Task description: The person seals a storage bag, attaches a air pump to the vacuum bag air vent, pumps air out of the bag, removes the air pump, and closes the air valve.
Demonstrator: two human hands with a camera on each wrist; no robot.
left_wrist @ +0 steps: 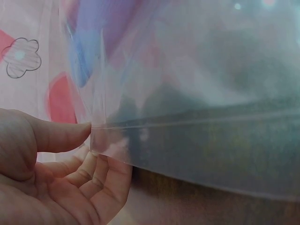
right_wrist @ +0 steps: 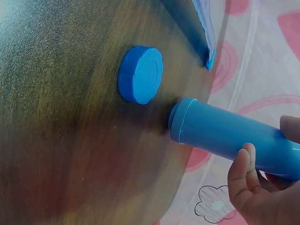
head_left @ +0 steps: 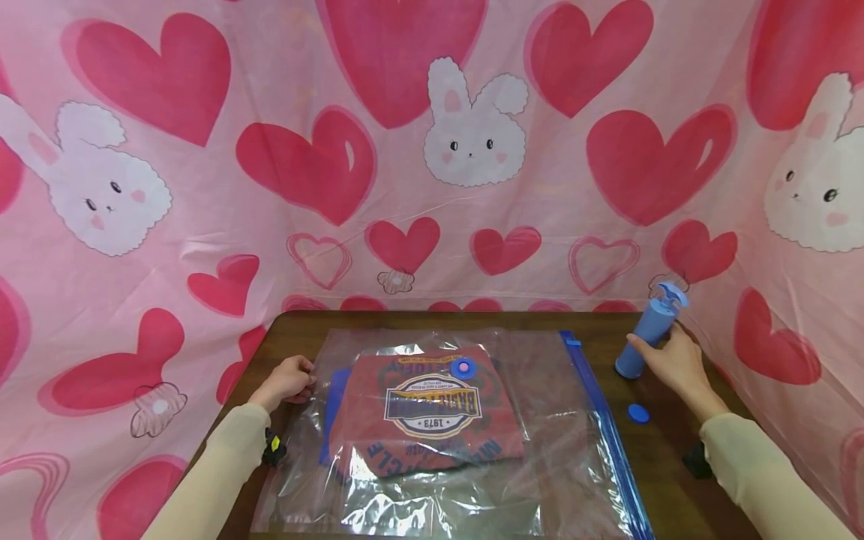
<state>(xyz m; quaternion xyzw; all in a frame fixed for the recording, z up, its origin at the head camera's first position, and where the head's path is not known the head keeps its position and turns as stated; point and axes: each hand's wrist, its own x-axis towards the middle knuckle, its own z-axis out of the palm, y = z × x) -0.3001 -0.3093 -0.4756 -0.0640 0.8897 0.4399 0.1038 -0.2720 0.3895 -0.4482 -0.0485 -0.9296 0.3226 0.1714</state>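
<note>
A large clear vacuum storage bag (head_left: 560,472) lies flat, with a folded red printed shirt (head_left: 364,424) inside and some blue cloth (head_left: 334,405) showing at the shirt's left. On top of the bag is a round blue valve (head_left: 463,367) with a pink centre. My left hand (head_left: 290,381) pinches the bag's left edge between thumb and fingers; in the left wrist view the film rises from the fingertips. On the right, my right hand (head_left: 678,367) grips a blue hand pump (head_left: 637,345) round its barrel, handle up and slightly tilted. A blue cap (right_wrist: 143,75) lies near the pump's lower end.
The blue zip strip (head_left: 610,431) runs along the bag's right side. Beneath everything is a dark wooden table (head_left: 682,472). A pink curtain (head_left: 472,210) with hearts and rabbits stands close round the back and sides.
</note>
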